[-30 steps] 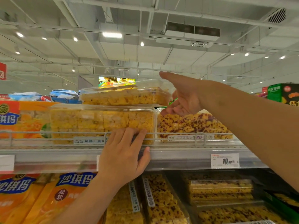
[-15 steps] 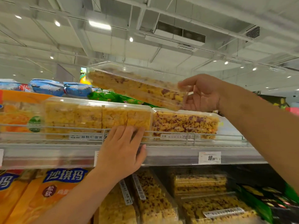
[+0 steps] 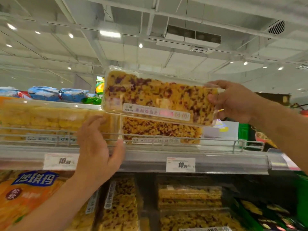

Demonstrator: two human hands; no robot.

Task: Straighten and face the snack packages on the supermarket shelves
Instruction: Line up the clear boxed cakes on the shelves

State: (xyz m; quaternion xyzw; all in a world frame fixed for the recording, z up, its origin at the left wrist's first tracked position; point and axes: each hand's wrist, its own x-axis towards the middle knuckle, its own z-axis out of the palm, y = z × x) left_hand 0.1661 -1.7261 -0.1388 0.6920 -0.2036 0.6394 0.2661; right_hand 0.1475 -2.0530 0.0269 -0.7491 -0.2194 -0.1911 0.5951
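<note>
A clear box of yellow cake flecked with purple (image 3: pixel 158 97) is held up in the air by the right hand (image 3: pixel 233 102), gripped at its right end with thumb on top and fingers curled beneath, its broad labelled face tilted toward the camera. It is carried above the right half of the top shelf (image 3: pixel 216 160), just over a matching box (image 3: pixel 161 130) that sits behind the wire rail (image 3: pixel 183 139) at the shelf's front edge. The left hand (image 3: pixel 98 147) is laid flat, fingers straight and spread, against the front of the plain yellow box (image 3: pixel 50 120) on the left half of that shelf, so that box is steadied, not grasped. The step in hand appears to be a re-sort: the flecked box is being brought to its own kind. What is called for next, it would seem, is for the box to be levelled, lowered squarely onto the matching one, and its label strip (image 3: pixel 156 112) turned to the front edge. Care is wanted with the one-ended grip; the box could tip or knock the rail.
</note>
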